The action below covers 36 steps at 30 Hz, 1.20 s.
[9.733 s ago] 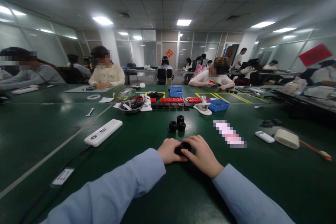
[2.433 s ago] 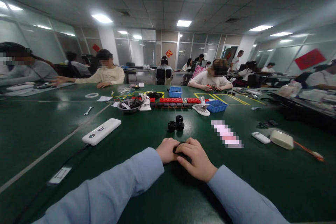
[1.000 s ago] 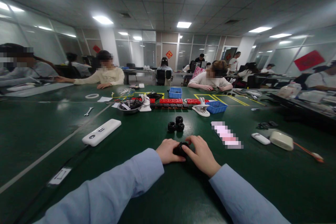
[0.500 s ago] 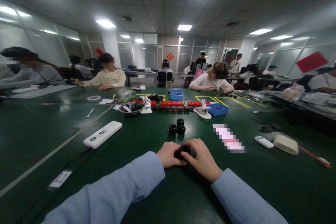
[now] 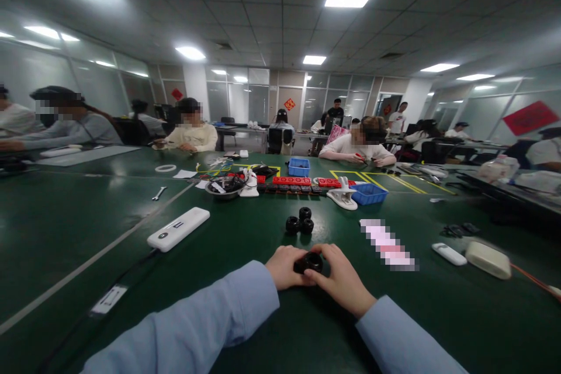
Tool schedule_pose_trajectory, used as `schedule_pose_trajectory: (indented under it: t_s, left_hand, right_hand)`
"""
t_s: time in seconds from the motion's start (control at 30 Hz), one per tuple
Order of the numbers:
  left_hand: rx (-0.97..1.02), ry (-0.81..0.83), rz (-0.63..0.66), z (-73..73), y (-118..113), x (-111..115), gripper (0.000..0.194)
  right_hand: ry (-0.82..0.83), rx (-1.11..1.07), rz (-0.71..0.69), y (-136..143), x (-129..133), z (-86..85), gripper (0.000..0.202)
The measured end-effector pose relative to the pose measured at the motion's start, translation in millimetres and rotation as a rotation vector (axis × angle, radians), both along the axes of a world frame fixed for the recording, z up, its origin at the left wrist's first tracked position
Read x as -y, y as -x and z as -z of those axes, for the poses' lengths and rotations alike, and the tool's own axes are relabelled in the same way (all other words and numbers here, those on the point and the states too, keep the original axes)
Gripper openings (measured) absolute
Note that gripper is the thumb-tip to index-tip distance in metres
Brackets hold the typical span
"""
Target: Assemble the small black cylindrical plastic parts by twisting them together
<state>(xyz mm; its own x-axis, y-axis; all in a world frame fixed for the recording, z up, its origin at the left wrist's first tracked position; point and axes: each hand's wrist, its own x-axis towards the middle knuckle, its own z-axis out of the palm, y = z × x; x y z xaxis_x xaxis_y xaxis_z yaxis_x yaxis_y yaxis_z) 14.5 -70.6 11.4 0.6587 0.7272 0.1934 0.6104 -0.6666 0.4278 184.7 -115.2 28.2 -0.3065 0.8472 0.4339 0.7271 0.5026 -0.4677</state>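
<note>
A round black part like a small wheel (image 5: pixel 314 263) is held between my two hands, low over the green table (image 5: pixel 245 228). My left hand (image 5: pixel 286 267) is closed around its left side, where something dark shows between thumb and fingers. My right hand (image 5: pixel 340 278) grips the right side, with the thumb in front and the fingers over the top. Just beyond my hands, several similar black wheels (image 5: pixel 305 225) sit grouped together on the table.
A white power bank-like device (image 5: pixel 179 229) with a cable lies left. Blue bins (image 5: pixel 369 193), a white clamp (image 5: pixel 342 194), red blocks (image 5: pixel 291 180) and a bowl of cables (image 5: pixel 225 186) stand ahead. Right are a pixelated pink item (image 5: pixel 388 245) and a beige case (image 5: pixel 488 259). People sit opposite.
The view has tilted upward slightly, so the table items appear lower and a little to the right. My hands keep hold of the black wheel, whose opening shows more plainly.
</note>
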Motion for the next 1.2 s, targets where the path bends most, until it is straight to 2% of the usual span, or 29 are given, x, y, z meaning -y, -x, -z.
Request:
schedule_pose_trajectory:
  t_s: [0.1,0.3,0.47,0.67,0.87,0.97,1.07,1.2]
  left_hand:
    - [-0.014,-0.011,-0.009,0.4,0.0,0.8,0.041]
    - [-0.038,-0.055,-0.053,2.4,-0.5,1.3,0.047]
    - [-0.055,-0.055,-0.041,5.1,-0.5,-1.2,0.046]
    - [-0.054,-0.021,-0.061,2.7,-1.1,0.7,0.047]
    - [-0.043,-0.010,-0.063,2.5,-0.5,1.3,0.047]
    - [-0.045,-0.004,-0.051,1.7,0.3,1.3,0.050]
    - [-0.040,-0.013,-0.042,1.5,0.7,0.8,0.053]
    - [-0.038,-0.026,-0.035,3.0,1.2,-0.7,0.053]
  right_hand:
    - [0.005,-0.020,0.002,-0.1,-0.7,2.1,0.035]
    - [-0.004,0.008,-0.039,1.9,1.4,-0.5,0.026]
    - [-0.040,0.041,-0.015,2.6,4.1,-3.6,0.035]
    - [-0.083,0.040,0.034,2.2,4.2,-6.6,0.015]
    - [-0.051,0.030,0.025,2.4,2.9,-2.9,0.014]
    - [-0.093,-0.026,0.010,-2.1,3.2,-1.2,0.025]
    - [-0.221,-0.139,-0.023,-8.0,3.9,-1.2,0.041]
    - [-0.202,-0.061,0.006,-7.5,3.8,-1.9,0.044]
